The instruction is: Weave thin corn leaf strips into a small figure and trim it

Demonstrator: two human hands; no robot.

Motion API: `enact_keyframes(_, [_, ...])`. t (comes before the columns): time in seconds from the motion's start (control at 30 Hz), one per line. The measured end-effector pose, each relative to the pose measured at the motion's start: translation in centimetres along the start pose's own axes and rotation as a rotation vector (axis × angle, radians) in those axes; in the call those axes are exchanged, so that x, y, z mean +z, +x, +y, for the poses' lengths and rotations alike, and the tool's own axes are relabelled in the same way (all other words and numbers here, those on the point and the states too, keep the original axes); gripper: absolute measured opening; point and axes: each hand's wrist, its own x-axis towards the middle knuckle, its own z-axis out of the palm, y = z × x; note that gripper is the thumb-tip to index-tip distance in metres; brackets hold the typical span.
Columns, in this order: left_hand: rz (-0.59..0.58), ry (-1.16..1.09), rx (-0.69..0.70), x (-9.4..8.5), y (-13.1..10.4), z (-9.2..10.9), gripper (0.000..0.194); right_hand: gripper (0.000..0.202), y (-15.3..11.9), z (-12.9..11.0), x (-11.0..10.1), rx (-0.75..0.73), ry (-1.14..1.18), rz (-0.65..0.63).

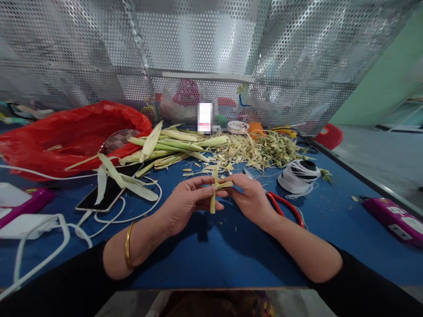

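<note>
Pale yellow-green husk strips, crossed over one another, are held above the middle of the blue table. My left hand is closed, pinching the crossing between thumb and fingers. From the other side, my right hand has its fingertips closed at the strip end that points right; its thumb is partly hidden. Under and beside my right wrist lies a cutting tool with red handles, its metal tip showing behind the hand. Beyond the hands, a heap of dry husk scraps lies next to longer green husk leaves.
A spool of white cord stands at right, near a purple device. On the left are a red plastic bag, a phone partly under husks, and white cables. A perforated metal panel closes the back.
</note>
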Motion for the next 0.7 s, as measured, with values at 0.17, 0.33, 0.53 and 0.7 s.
enact_keyframes(0.17, [0.051,0.072,0.069,0.0,0.1,-0.5,0.027,0.015,0.0,-0.2,-0.1,0.048,0.026,-0.013])
enact_keyframes(0.33, [0.115,0.07,0.052,0.1,0.1,-0.3,0.036,0.016,0.4,-1.3,-1.1,0.115,0.118,-0.039])
enact_keyframes(0.53, [0.145,0.093,0.035,0.5,-0.2,-0.1,0.033,0.005,0.2,-1.6,-0.6,0.205,0.072,-0.041])
enact_keyframes(0.7, [0.249,0.076,0.105,0.6,0.1,-0.5,0.028,0.013,-0.3,-2.2,-0.4,0.074,-0.07,-0.006])
